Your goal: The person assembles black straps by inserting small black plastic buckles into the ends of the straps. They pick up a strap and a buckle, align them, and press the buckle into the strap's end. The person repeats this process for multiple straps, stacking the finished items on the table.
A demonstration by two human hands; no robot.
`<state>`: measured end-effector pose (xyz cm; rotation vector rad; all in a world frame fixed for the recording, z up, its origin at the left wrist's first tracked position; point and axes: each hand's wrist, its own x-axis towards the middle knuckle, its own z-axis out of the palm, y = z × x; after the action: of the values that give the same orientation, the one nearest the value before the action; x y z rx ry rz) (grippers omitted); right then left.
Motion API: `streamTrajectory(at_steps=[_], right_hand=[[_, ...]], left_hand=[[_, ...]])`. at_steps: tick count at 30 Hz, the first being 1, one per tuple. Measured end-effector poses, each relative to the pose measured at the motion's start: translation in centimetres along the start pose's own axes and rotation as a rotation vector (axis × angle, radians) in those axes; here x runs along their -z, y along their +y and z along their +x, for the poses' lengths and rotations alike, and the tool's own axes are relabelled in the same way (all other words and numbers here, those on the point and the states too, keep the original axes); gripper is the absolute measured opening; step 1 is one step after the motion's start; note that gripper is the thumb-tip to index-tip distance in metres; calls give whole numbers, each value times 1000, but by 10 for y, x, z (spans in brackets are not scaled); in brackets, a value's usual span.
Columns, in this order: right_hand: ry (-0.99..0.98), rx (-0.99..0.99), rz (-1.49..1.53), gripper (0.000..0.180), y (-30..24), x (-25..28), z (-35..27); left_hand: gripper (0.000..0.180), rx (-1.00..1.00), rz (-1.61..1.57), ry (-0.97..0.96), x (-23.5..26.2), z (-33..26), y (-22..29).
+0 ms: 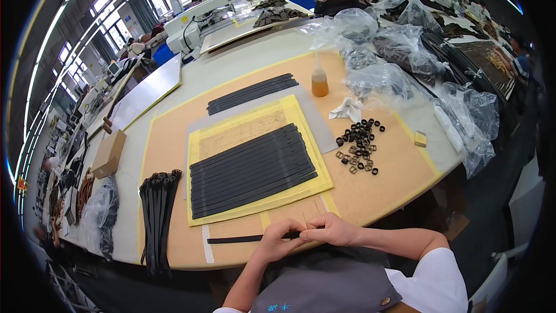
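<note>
Single black strap (252, 238), lying flat along the near edge of the tan work mat (399, 168), long axis running left to right, free end stretching off to the left, near end caught between both hands. Pinched at that right-hand end by the left hand (278, 243), fingers curled and pressed together over the strap; met there by the right hand (331, 230), fingertips closed on the same end, apparently with a thin pale sliver sticking up between them, too small to make out. Both hands touching at the strap's end, left hand nearer to the strap's length, right hand just beyond its tip.

Just behind, on a yellow sheet (258, 117), a tight row of matching black strips (250, 171), side by side and slanting up to the right. Farther back, a second smaller set of dark strips (252, 93). To the right, a scatter of small black loops and buckles (359, 145), beside a crumpled white cloth (346, 108) and a squeeze bottle of amber liquid (319, 78). At far left, a bundle of dark straps (157, 220) hanging over the table (174, 90) edge, near a cardboard box (108, 153). Clear plastic bags (399, 52) heaped at the right rear; other people at benches well beyond.
</note>
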<state>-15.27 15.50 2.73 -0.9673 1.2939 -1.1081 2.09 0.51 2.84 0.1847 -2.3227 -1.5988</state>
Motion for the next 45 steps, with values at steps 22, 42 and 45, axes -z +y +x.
streamTrajectory(at_steps=[22, 42, 45], right_hand=[[332, 628, -944, 23, 12, 45, 97], [-182, -18, -389, 39, -24, 49, 38], [-103, -35, -398, 33, -18, 43, 25]], left_hand=[[25, 90, 198, 40, -8, -3, -17], [24, 157, 212, 162, 11, 2, -13], [23, 132, 154, 107, 7, 4, -12]])
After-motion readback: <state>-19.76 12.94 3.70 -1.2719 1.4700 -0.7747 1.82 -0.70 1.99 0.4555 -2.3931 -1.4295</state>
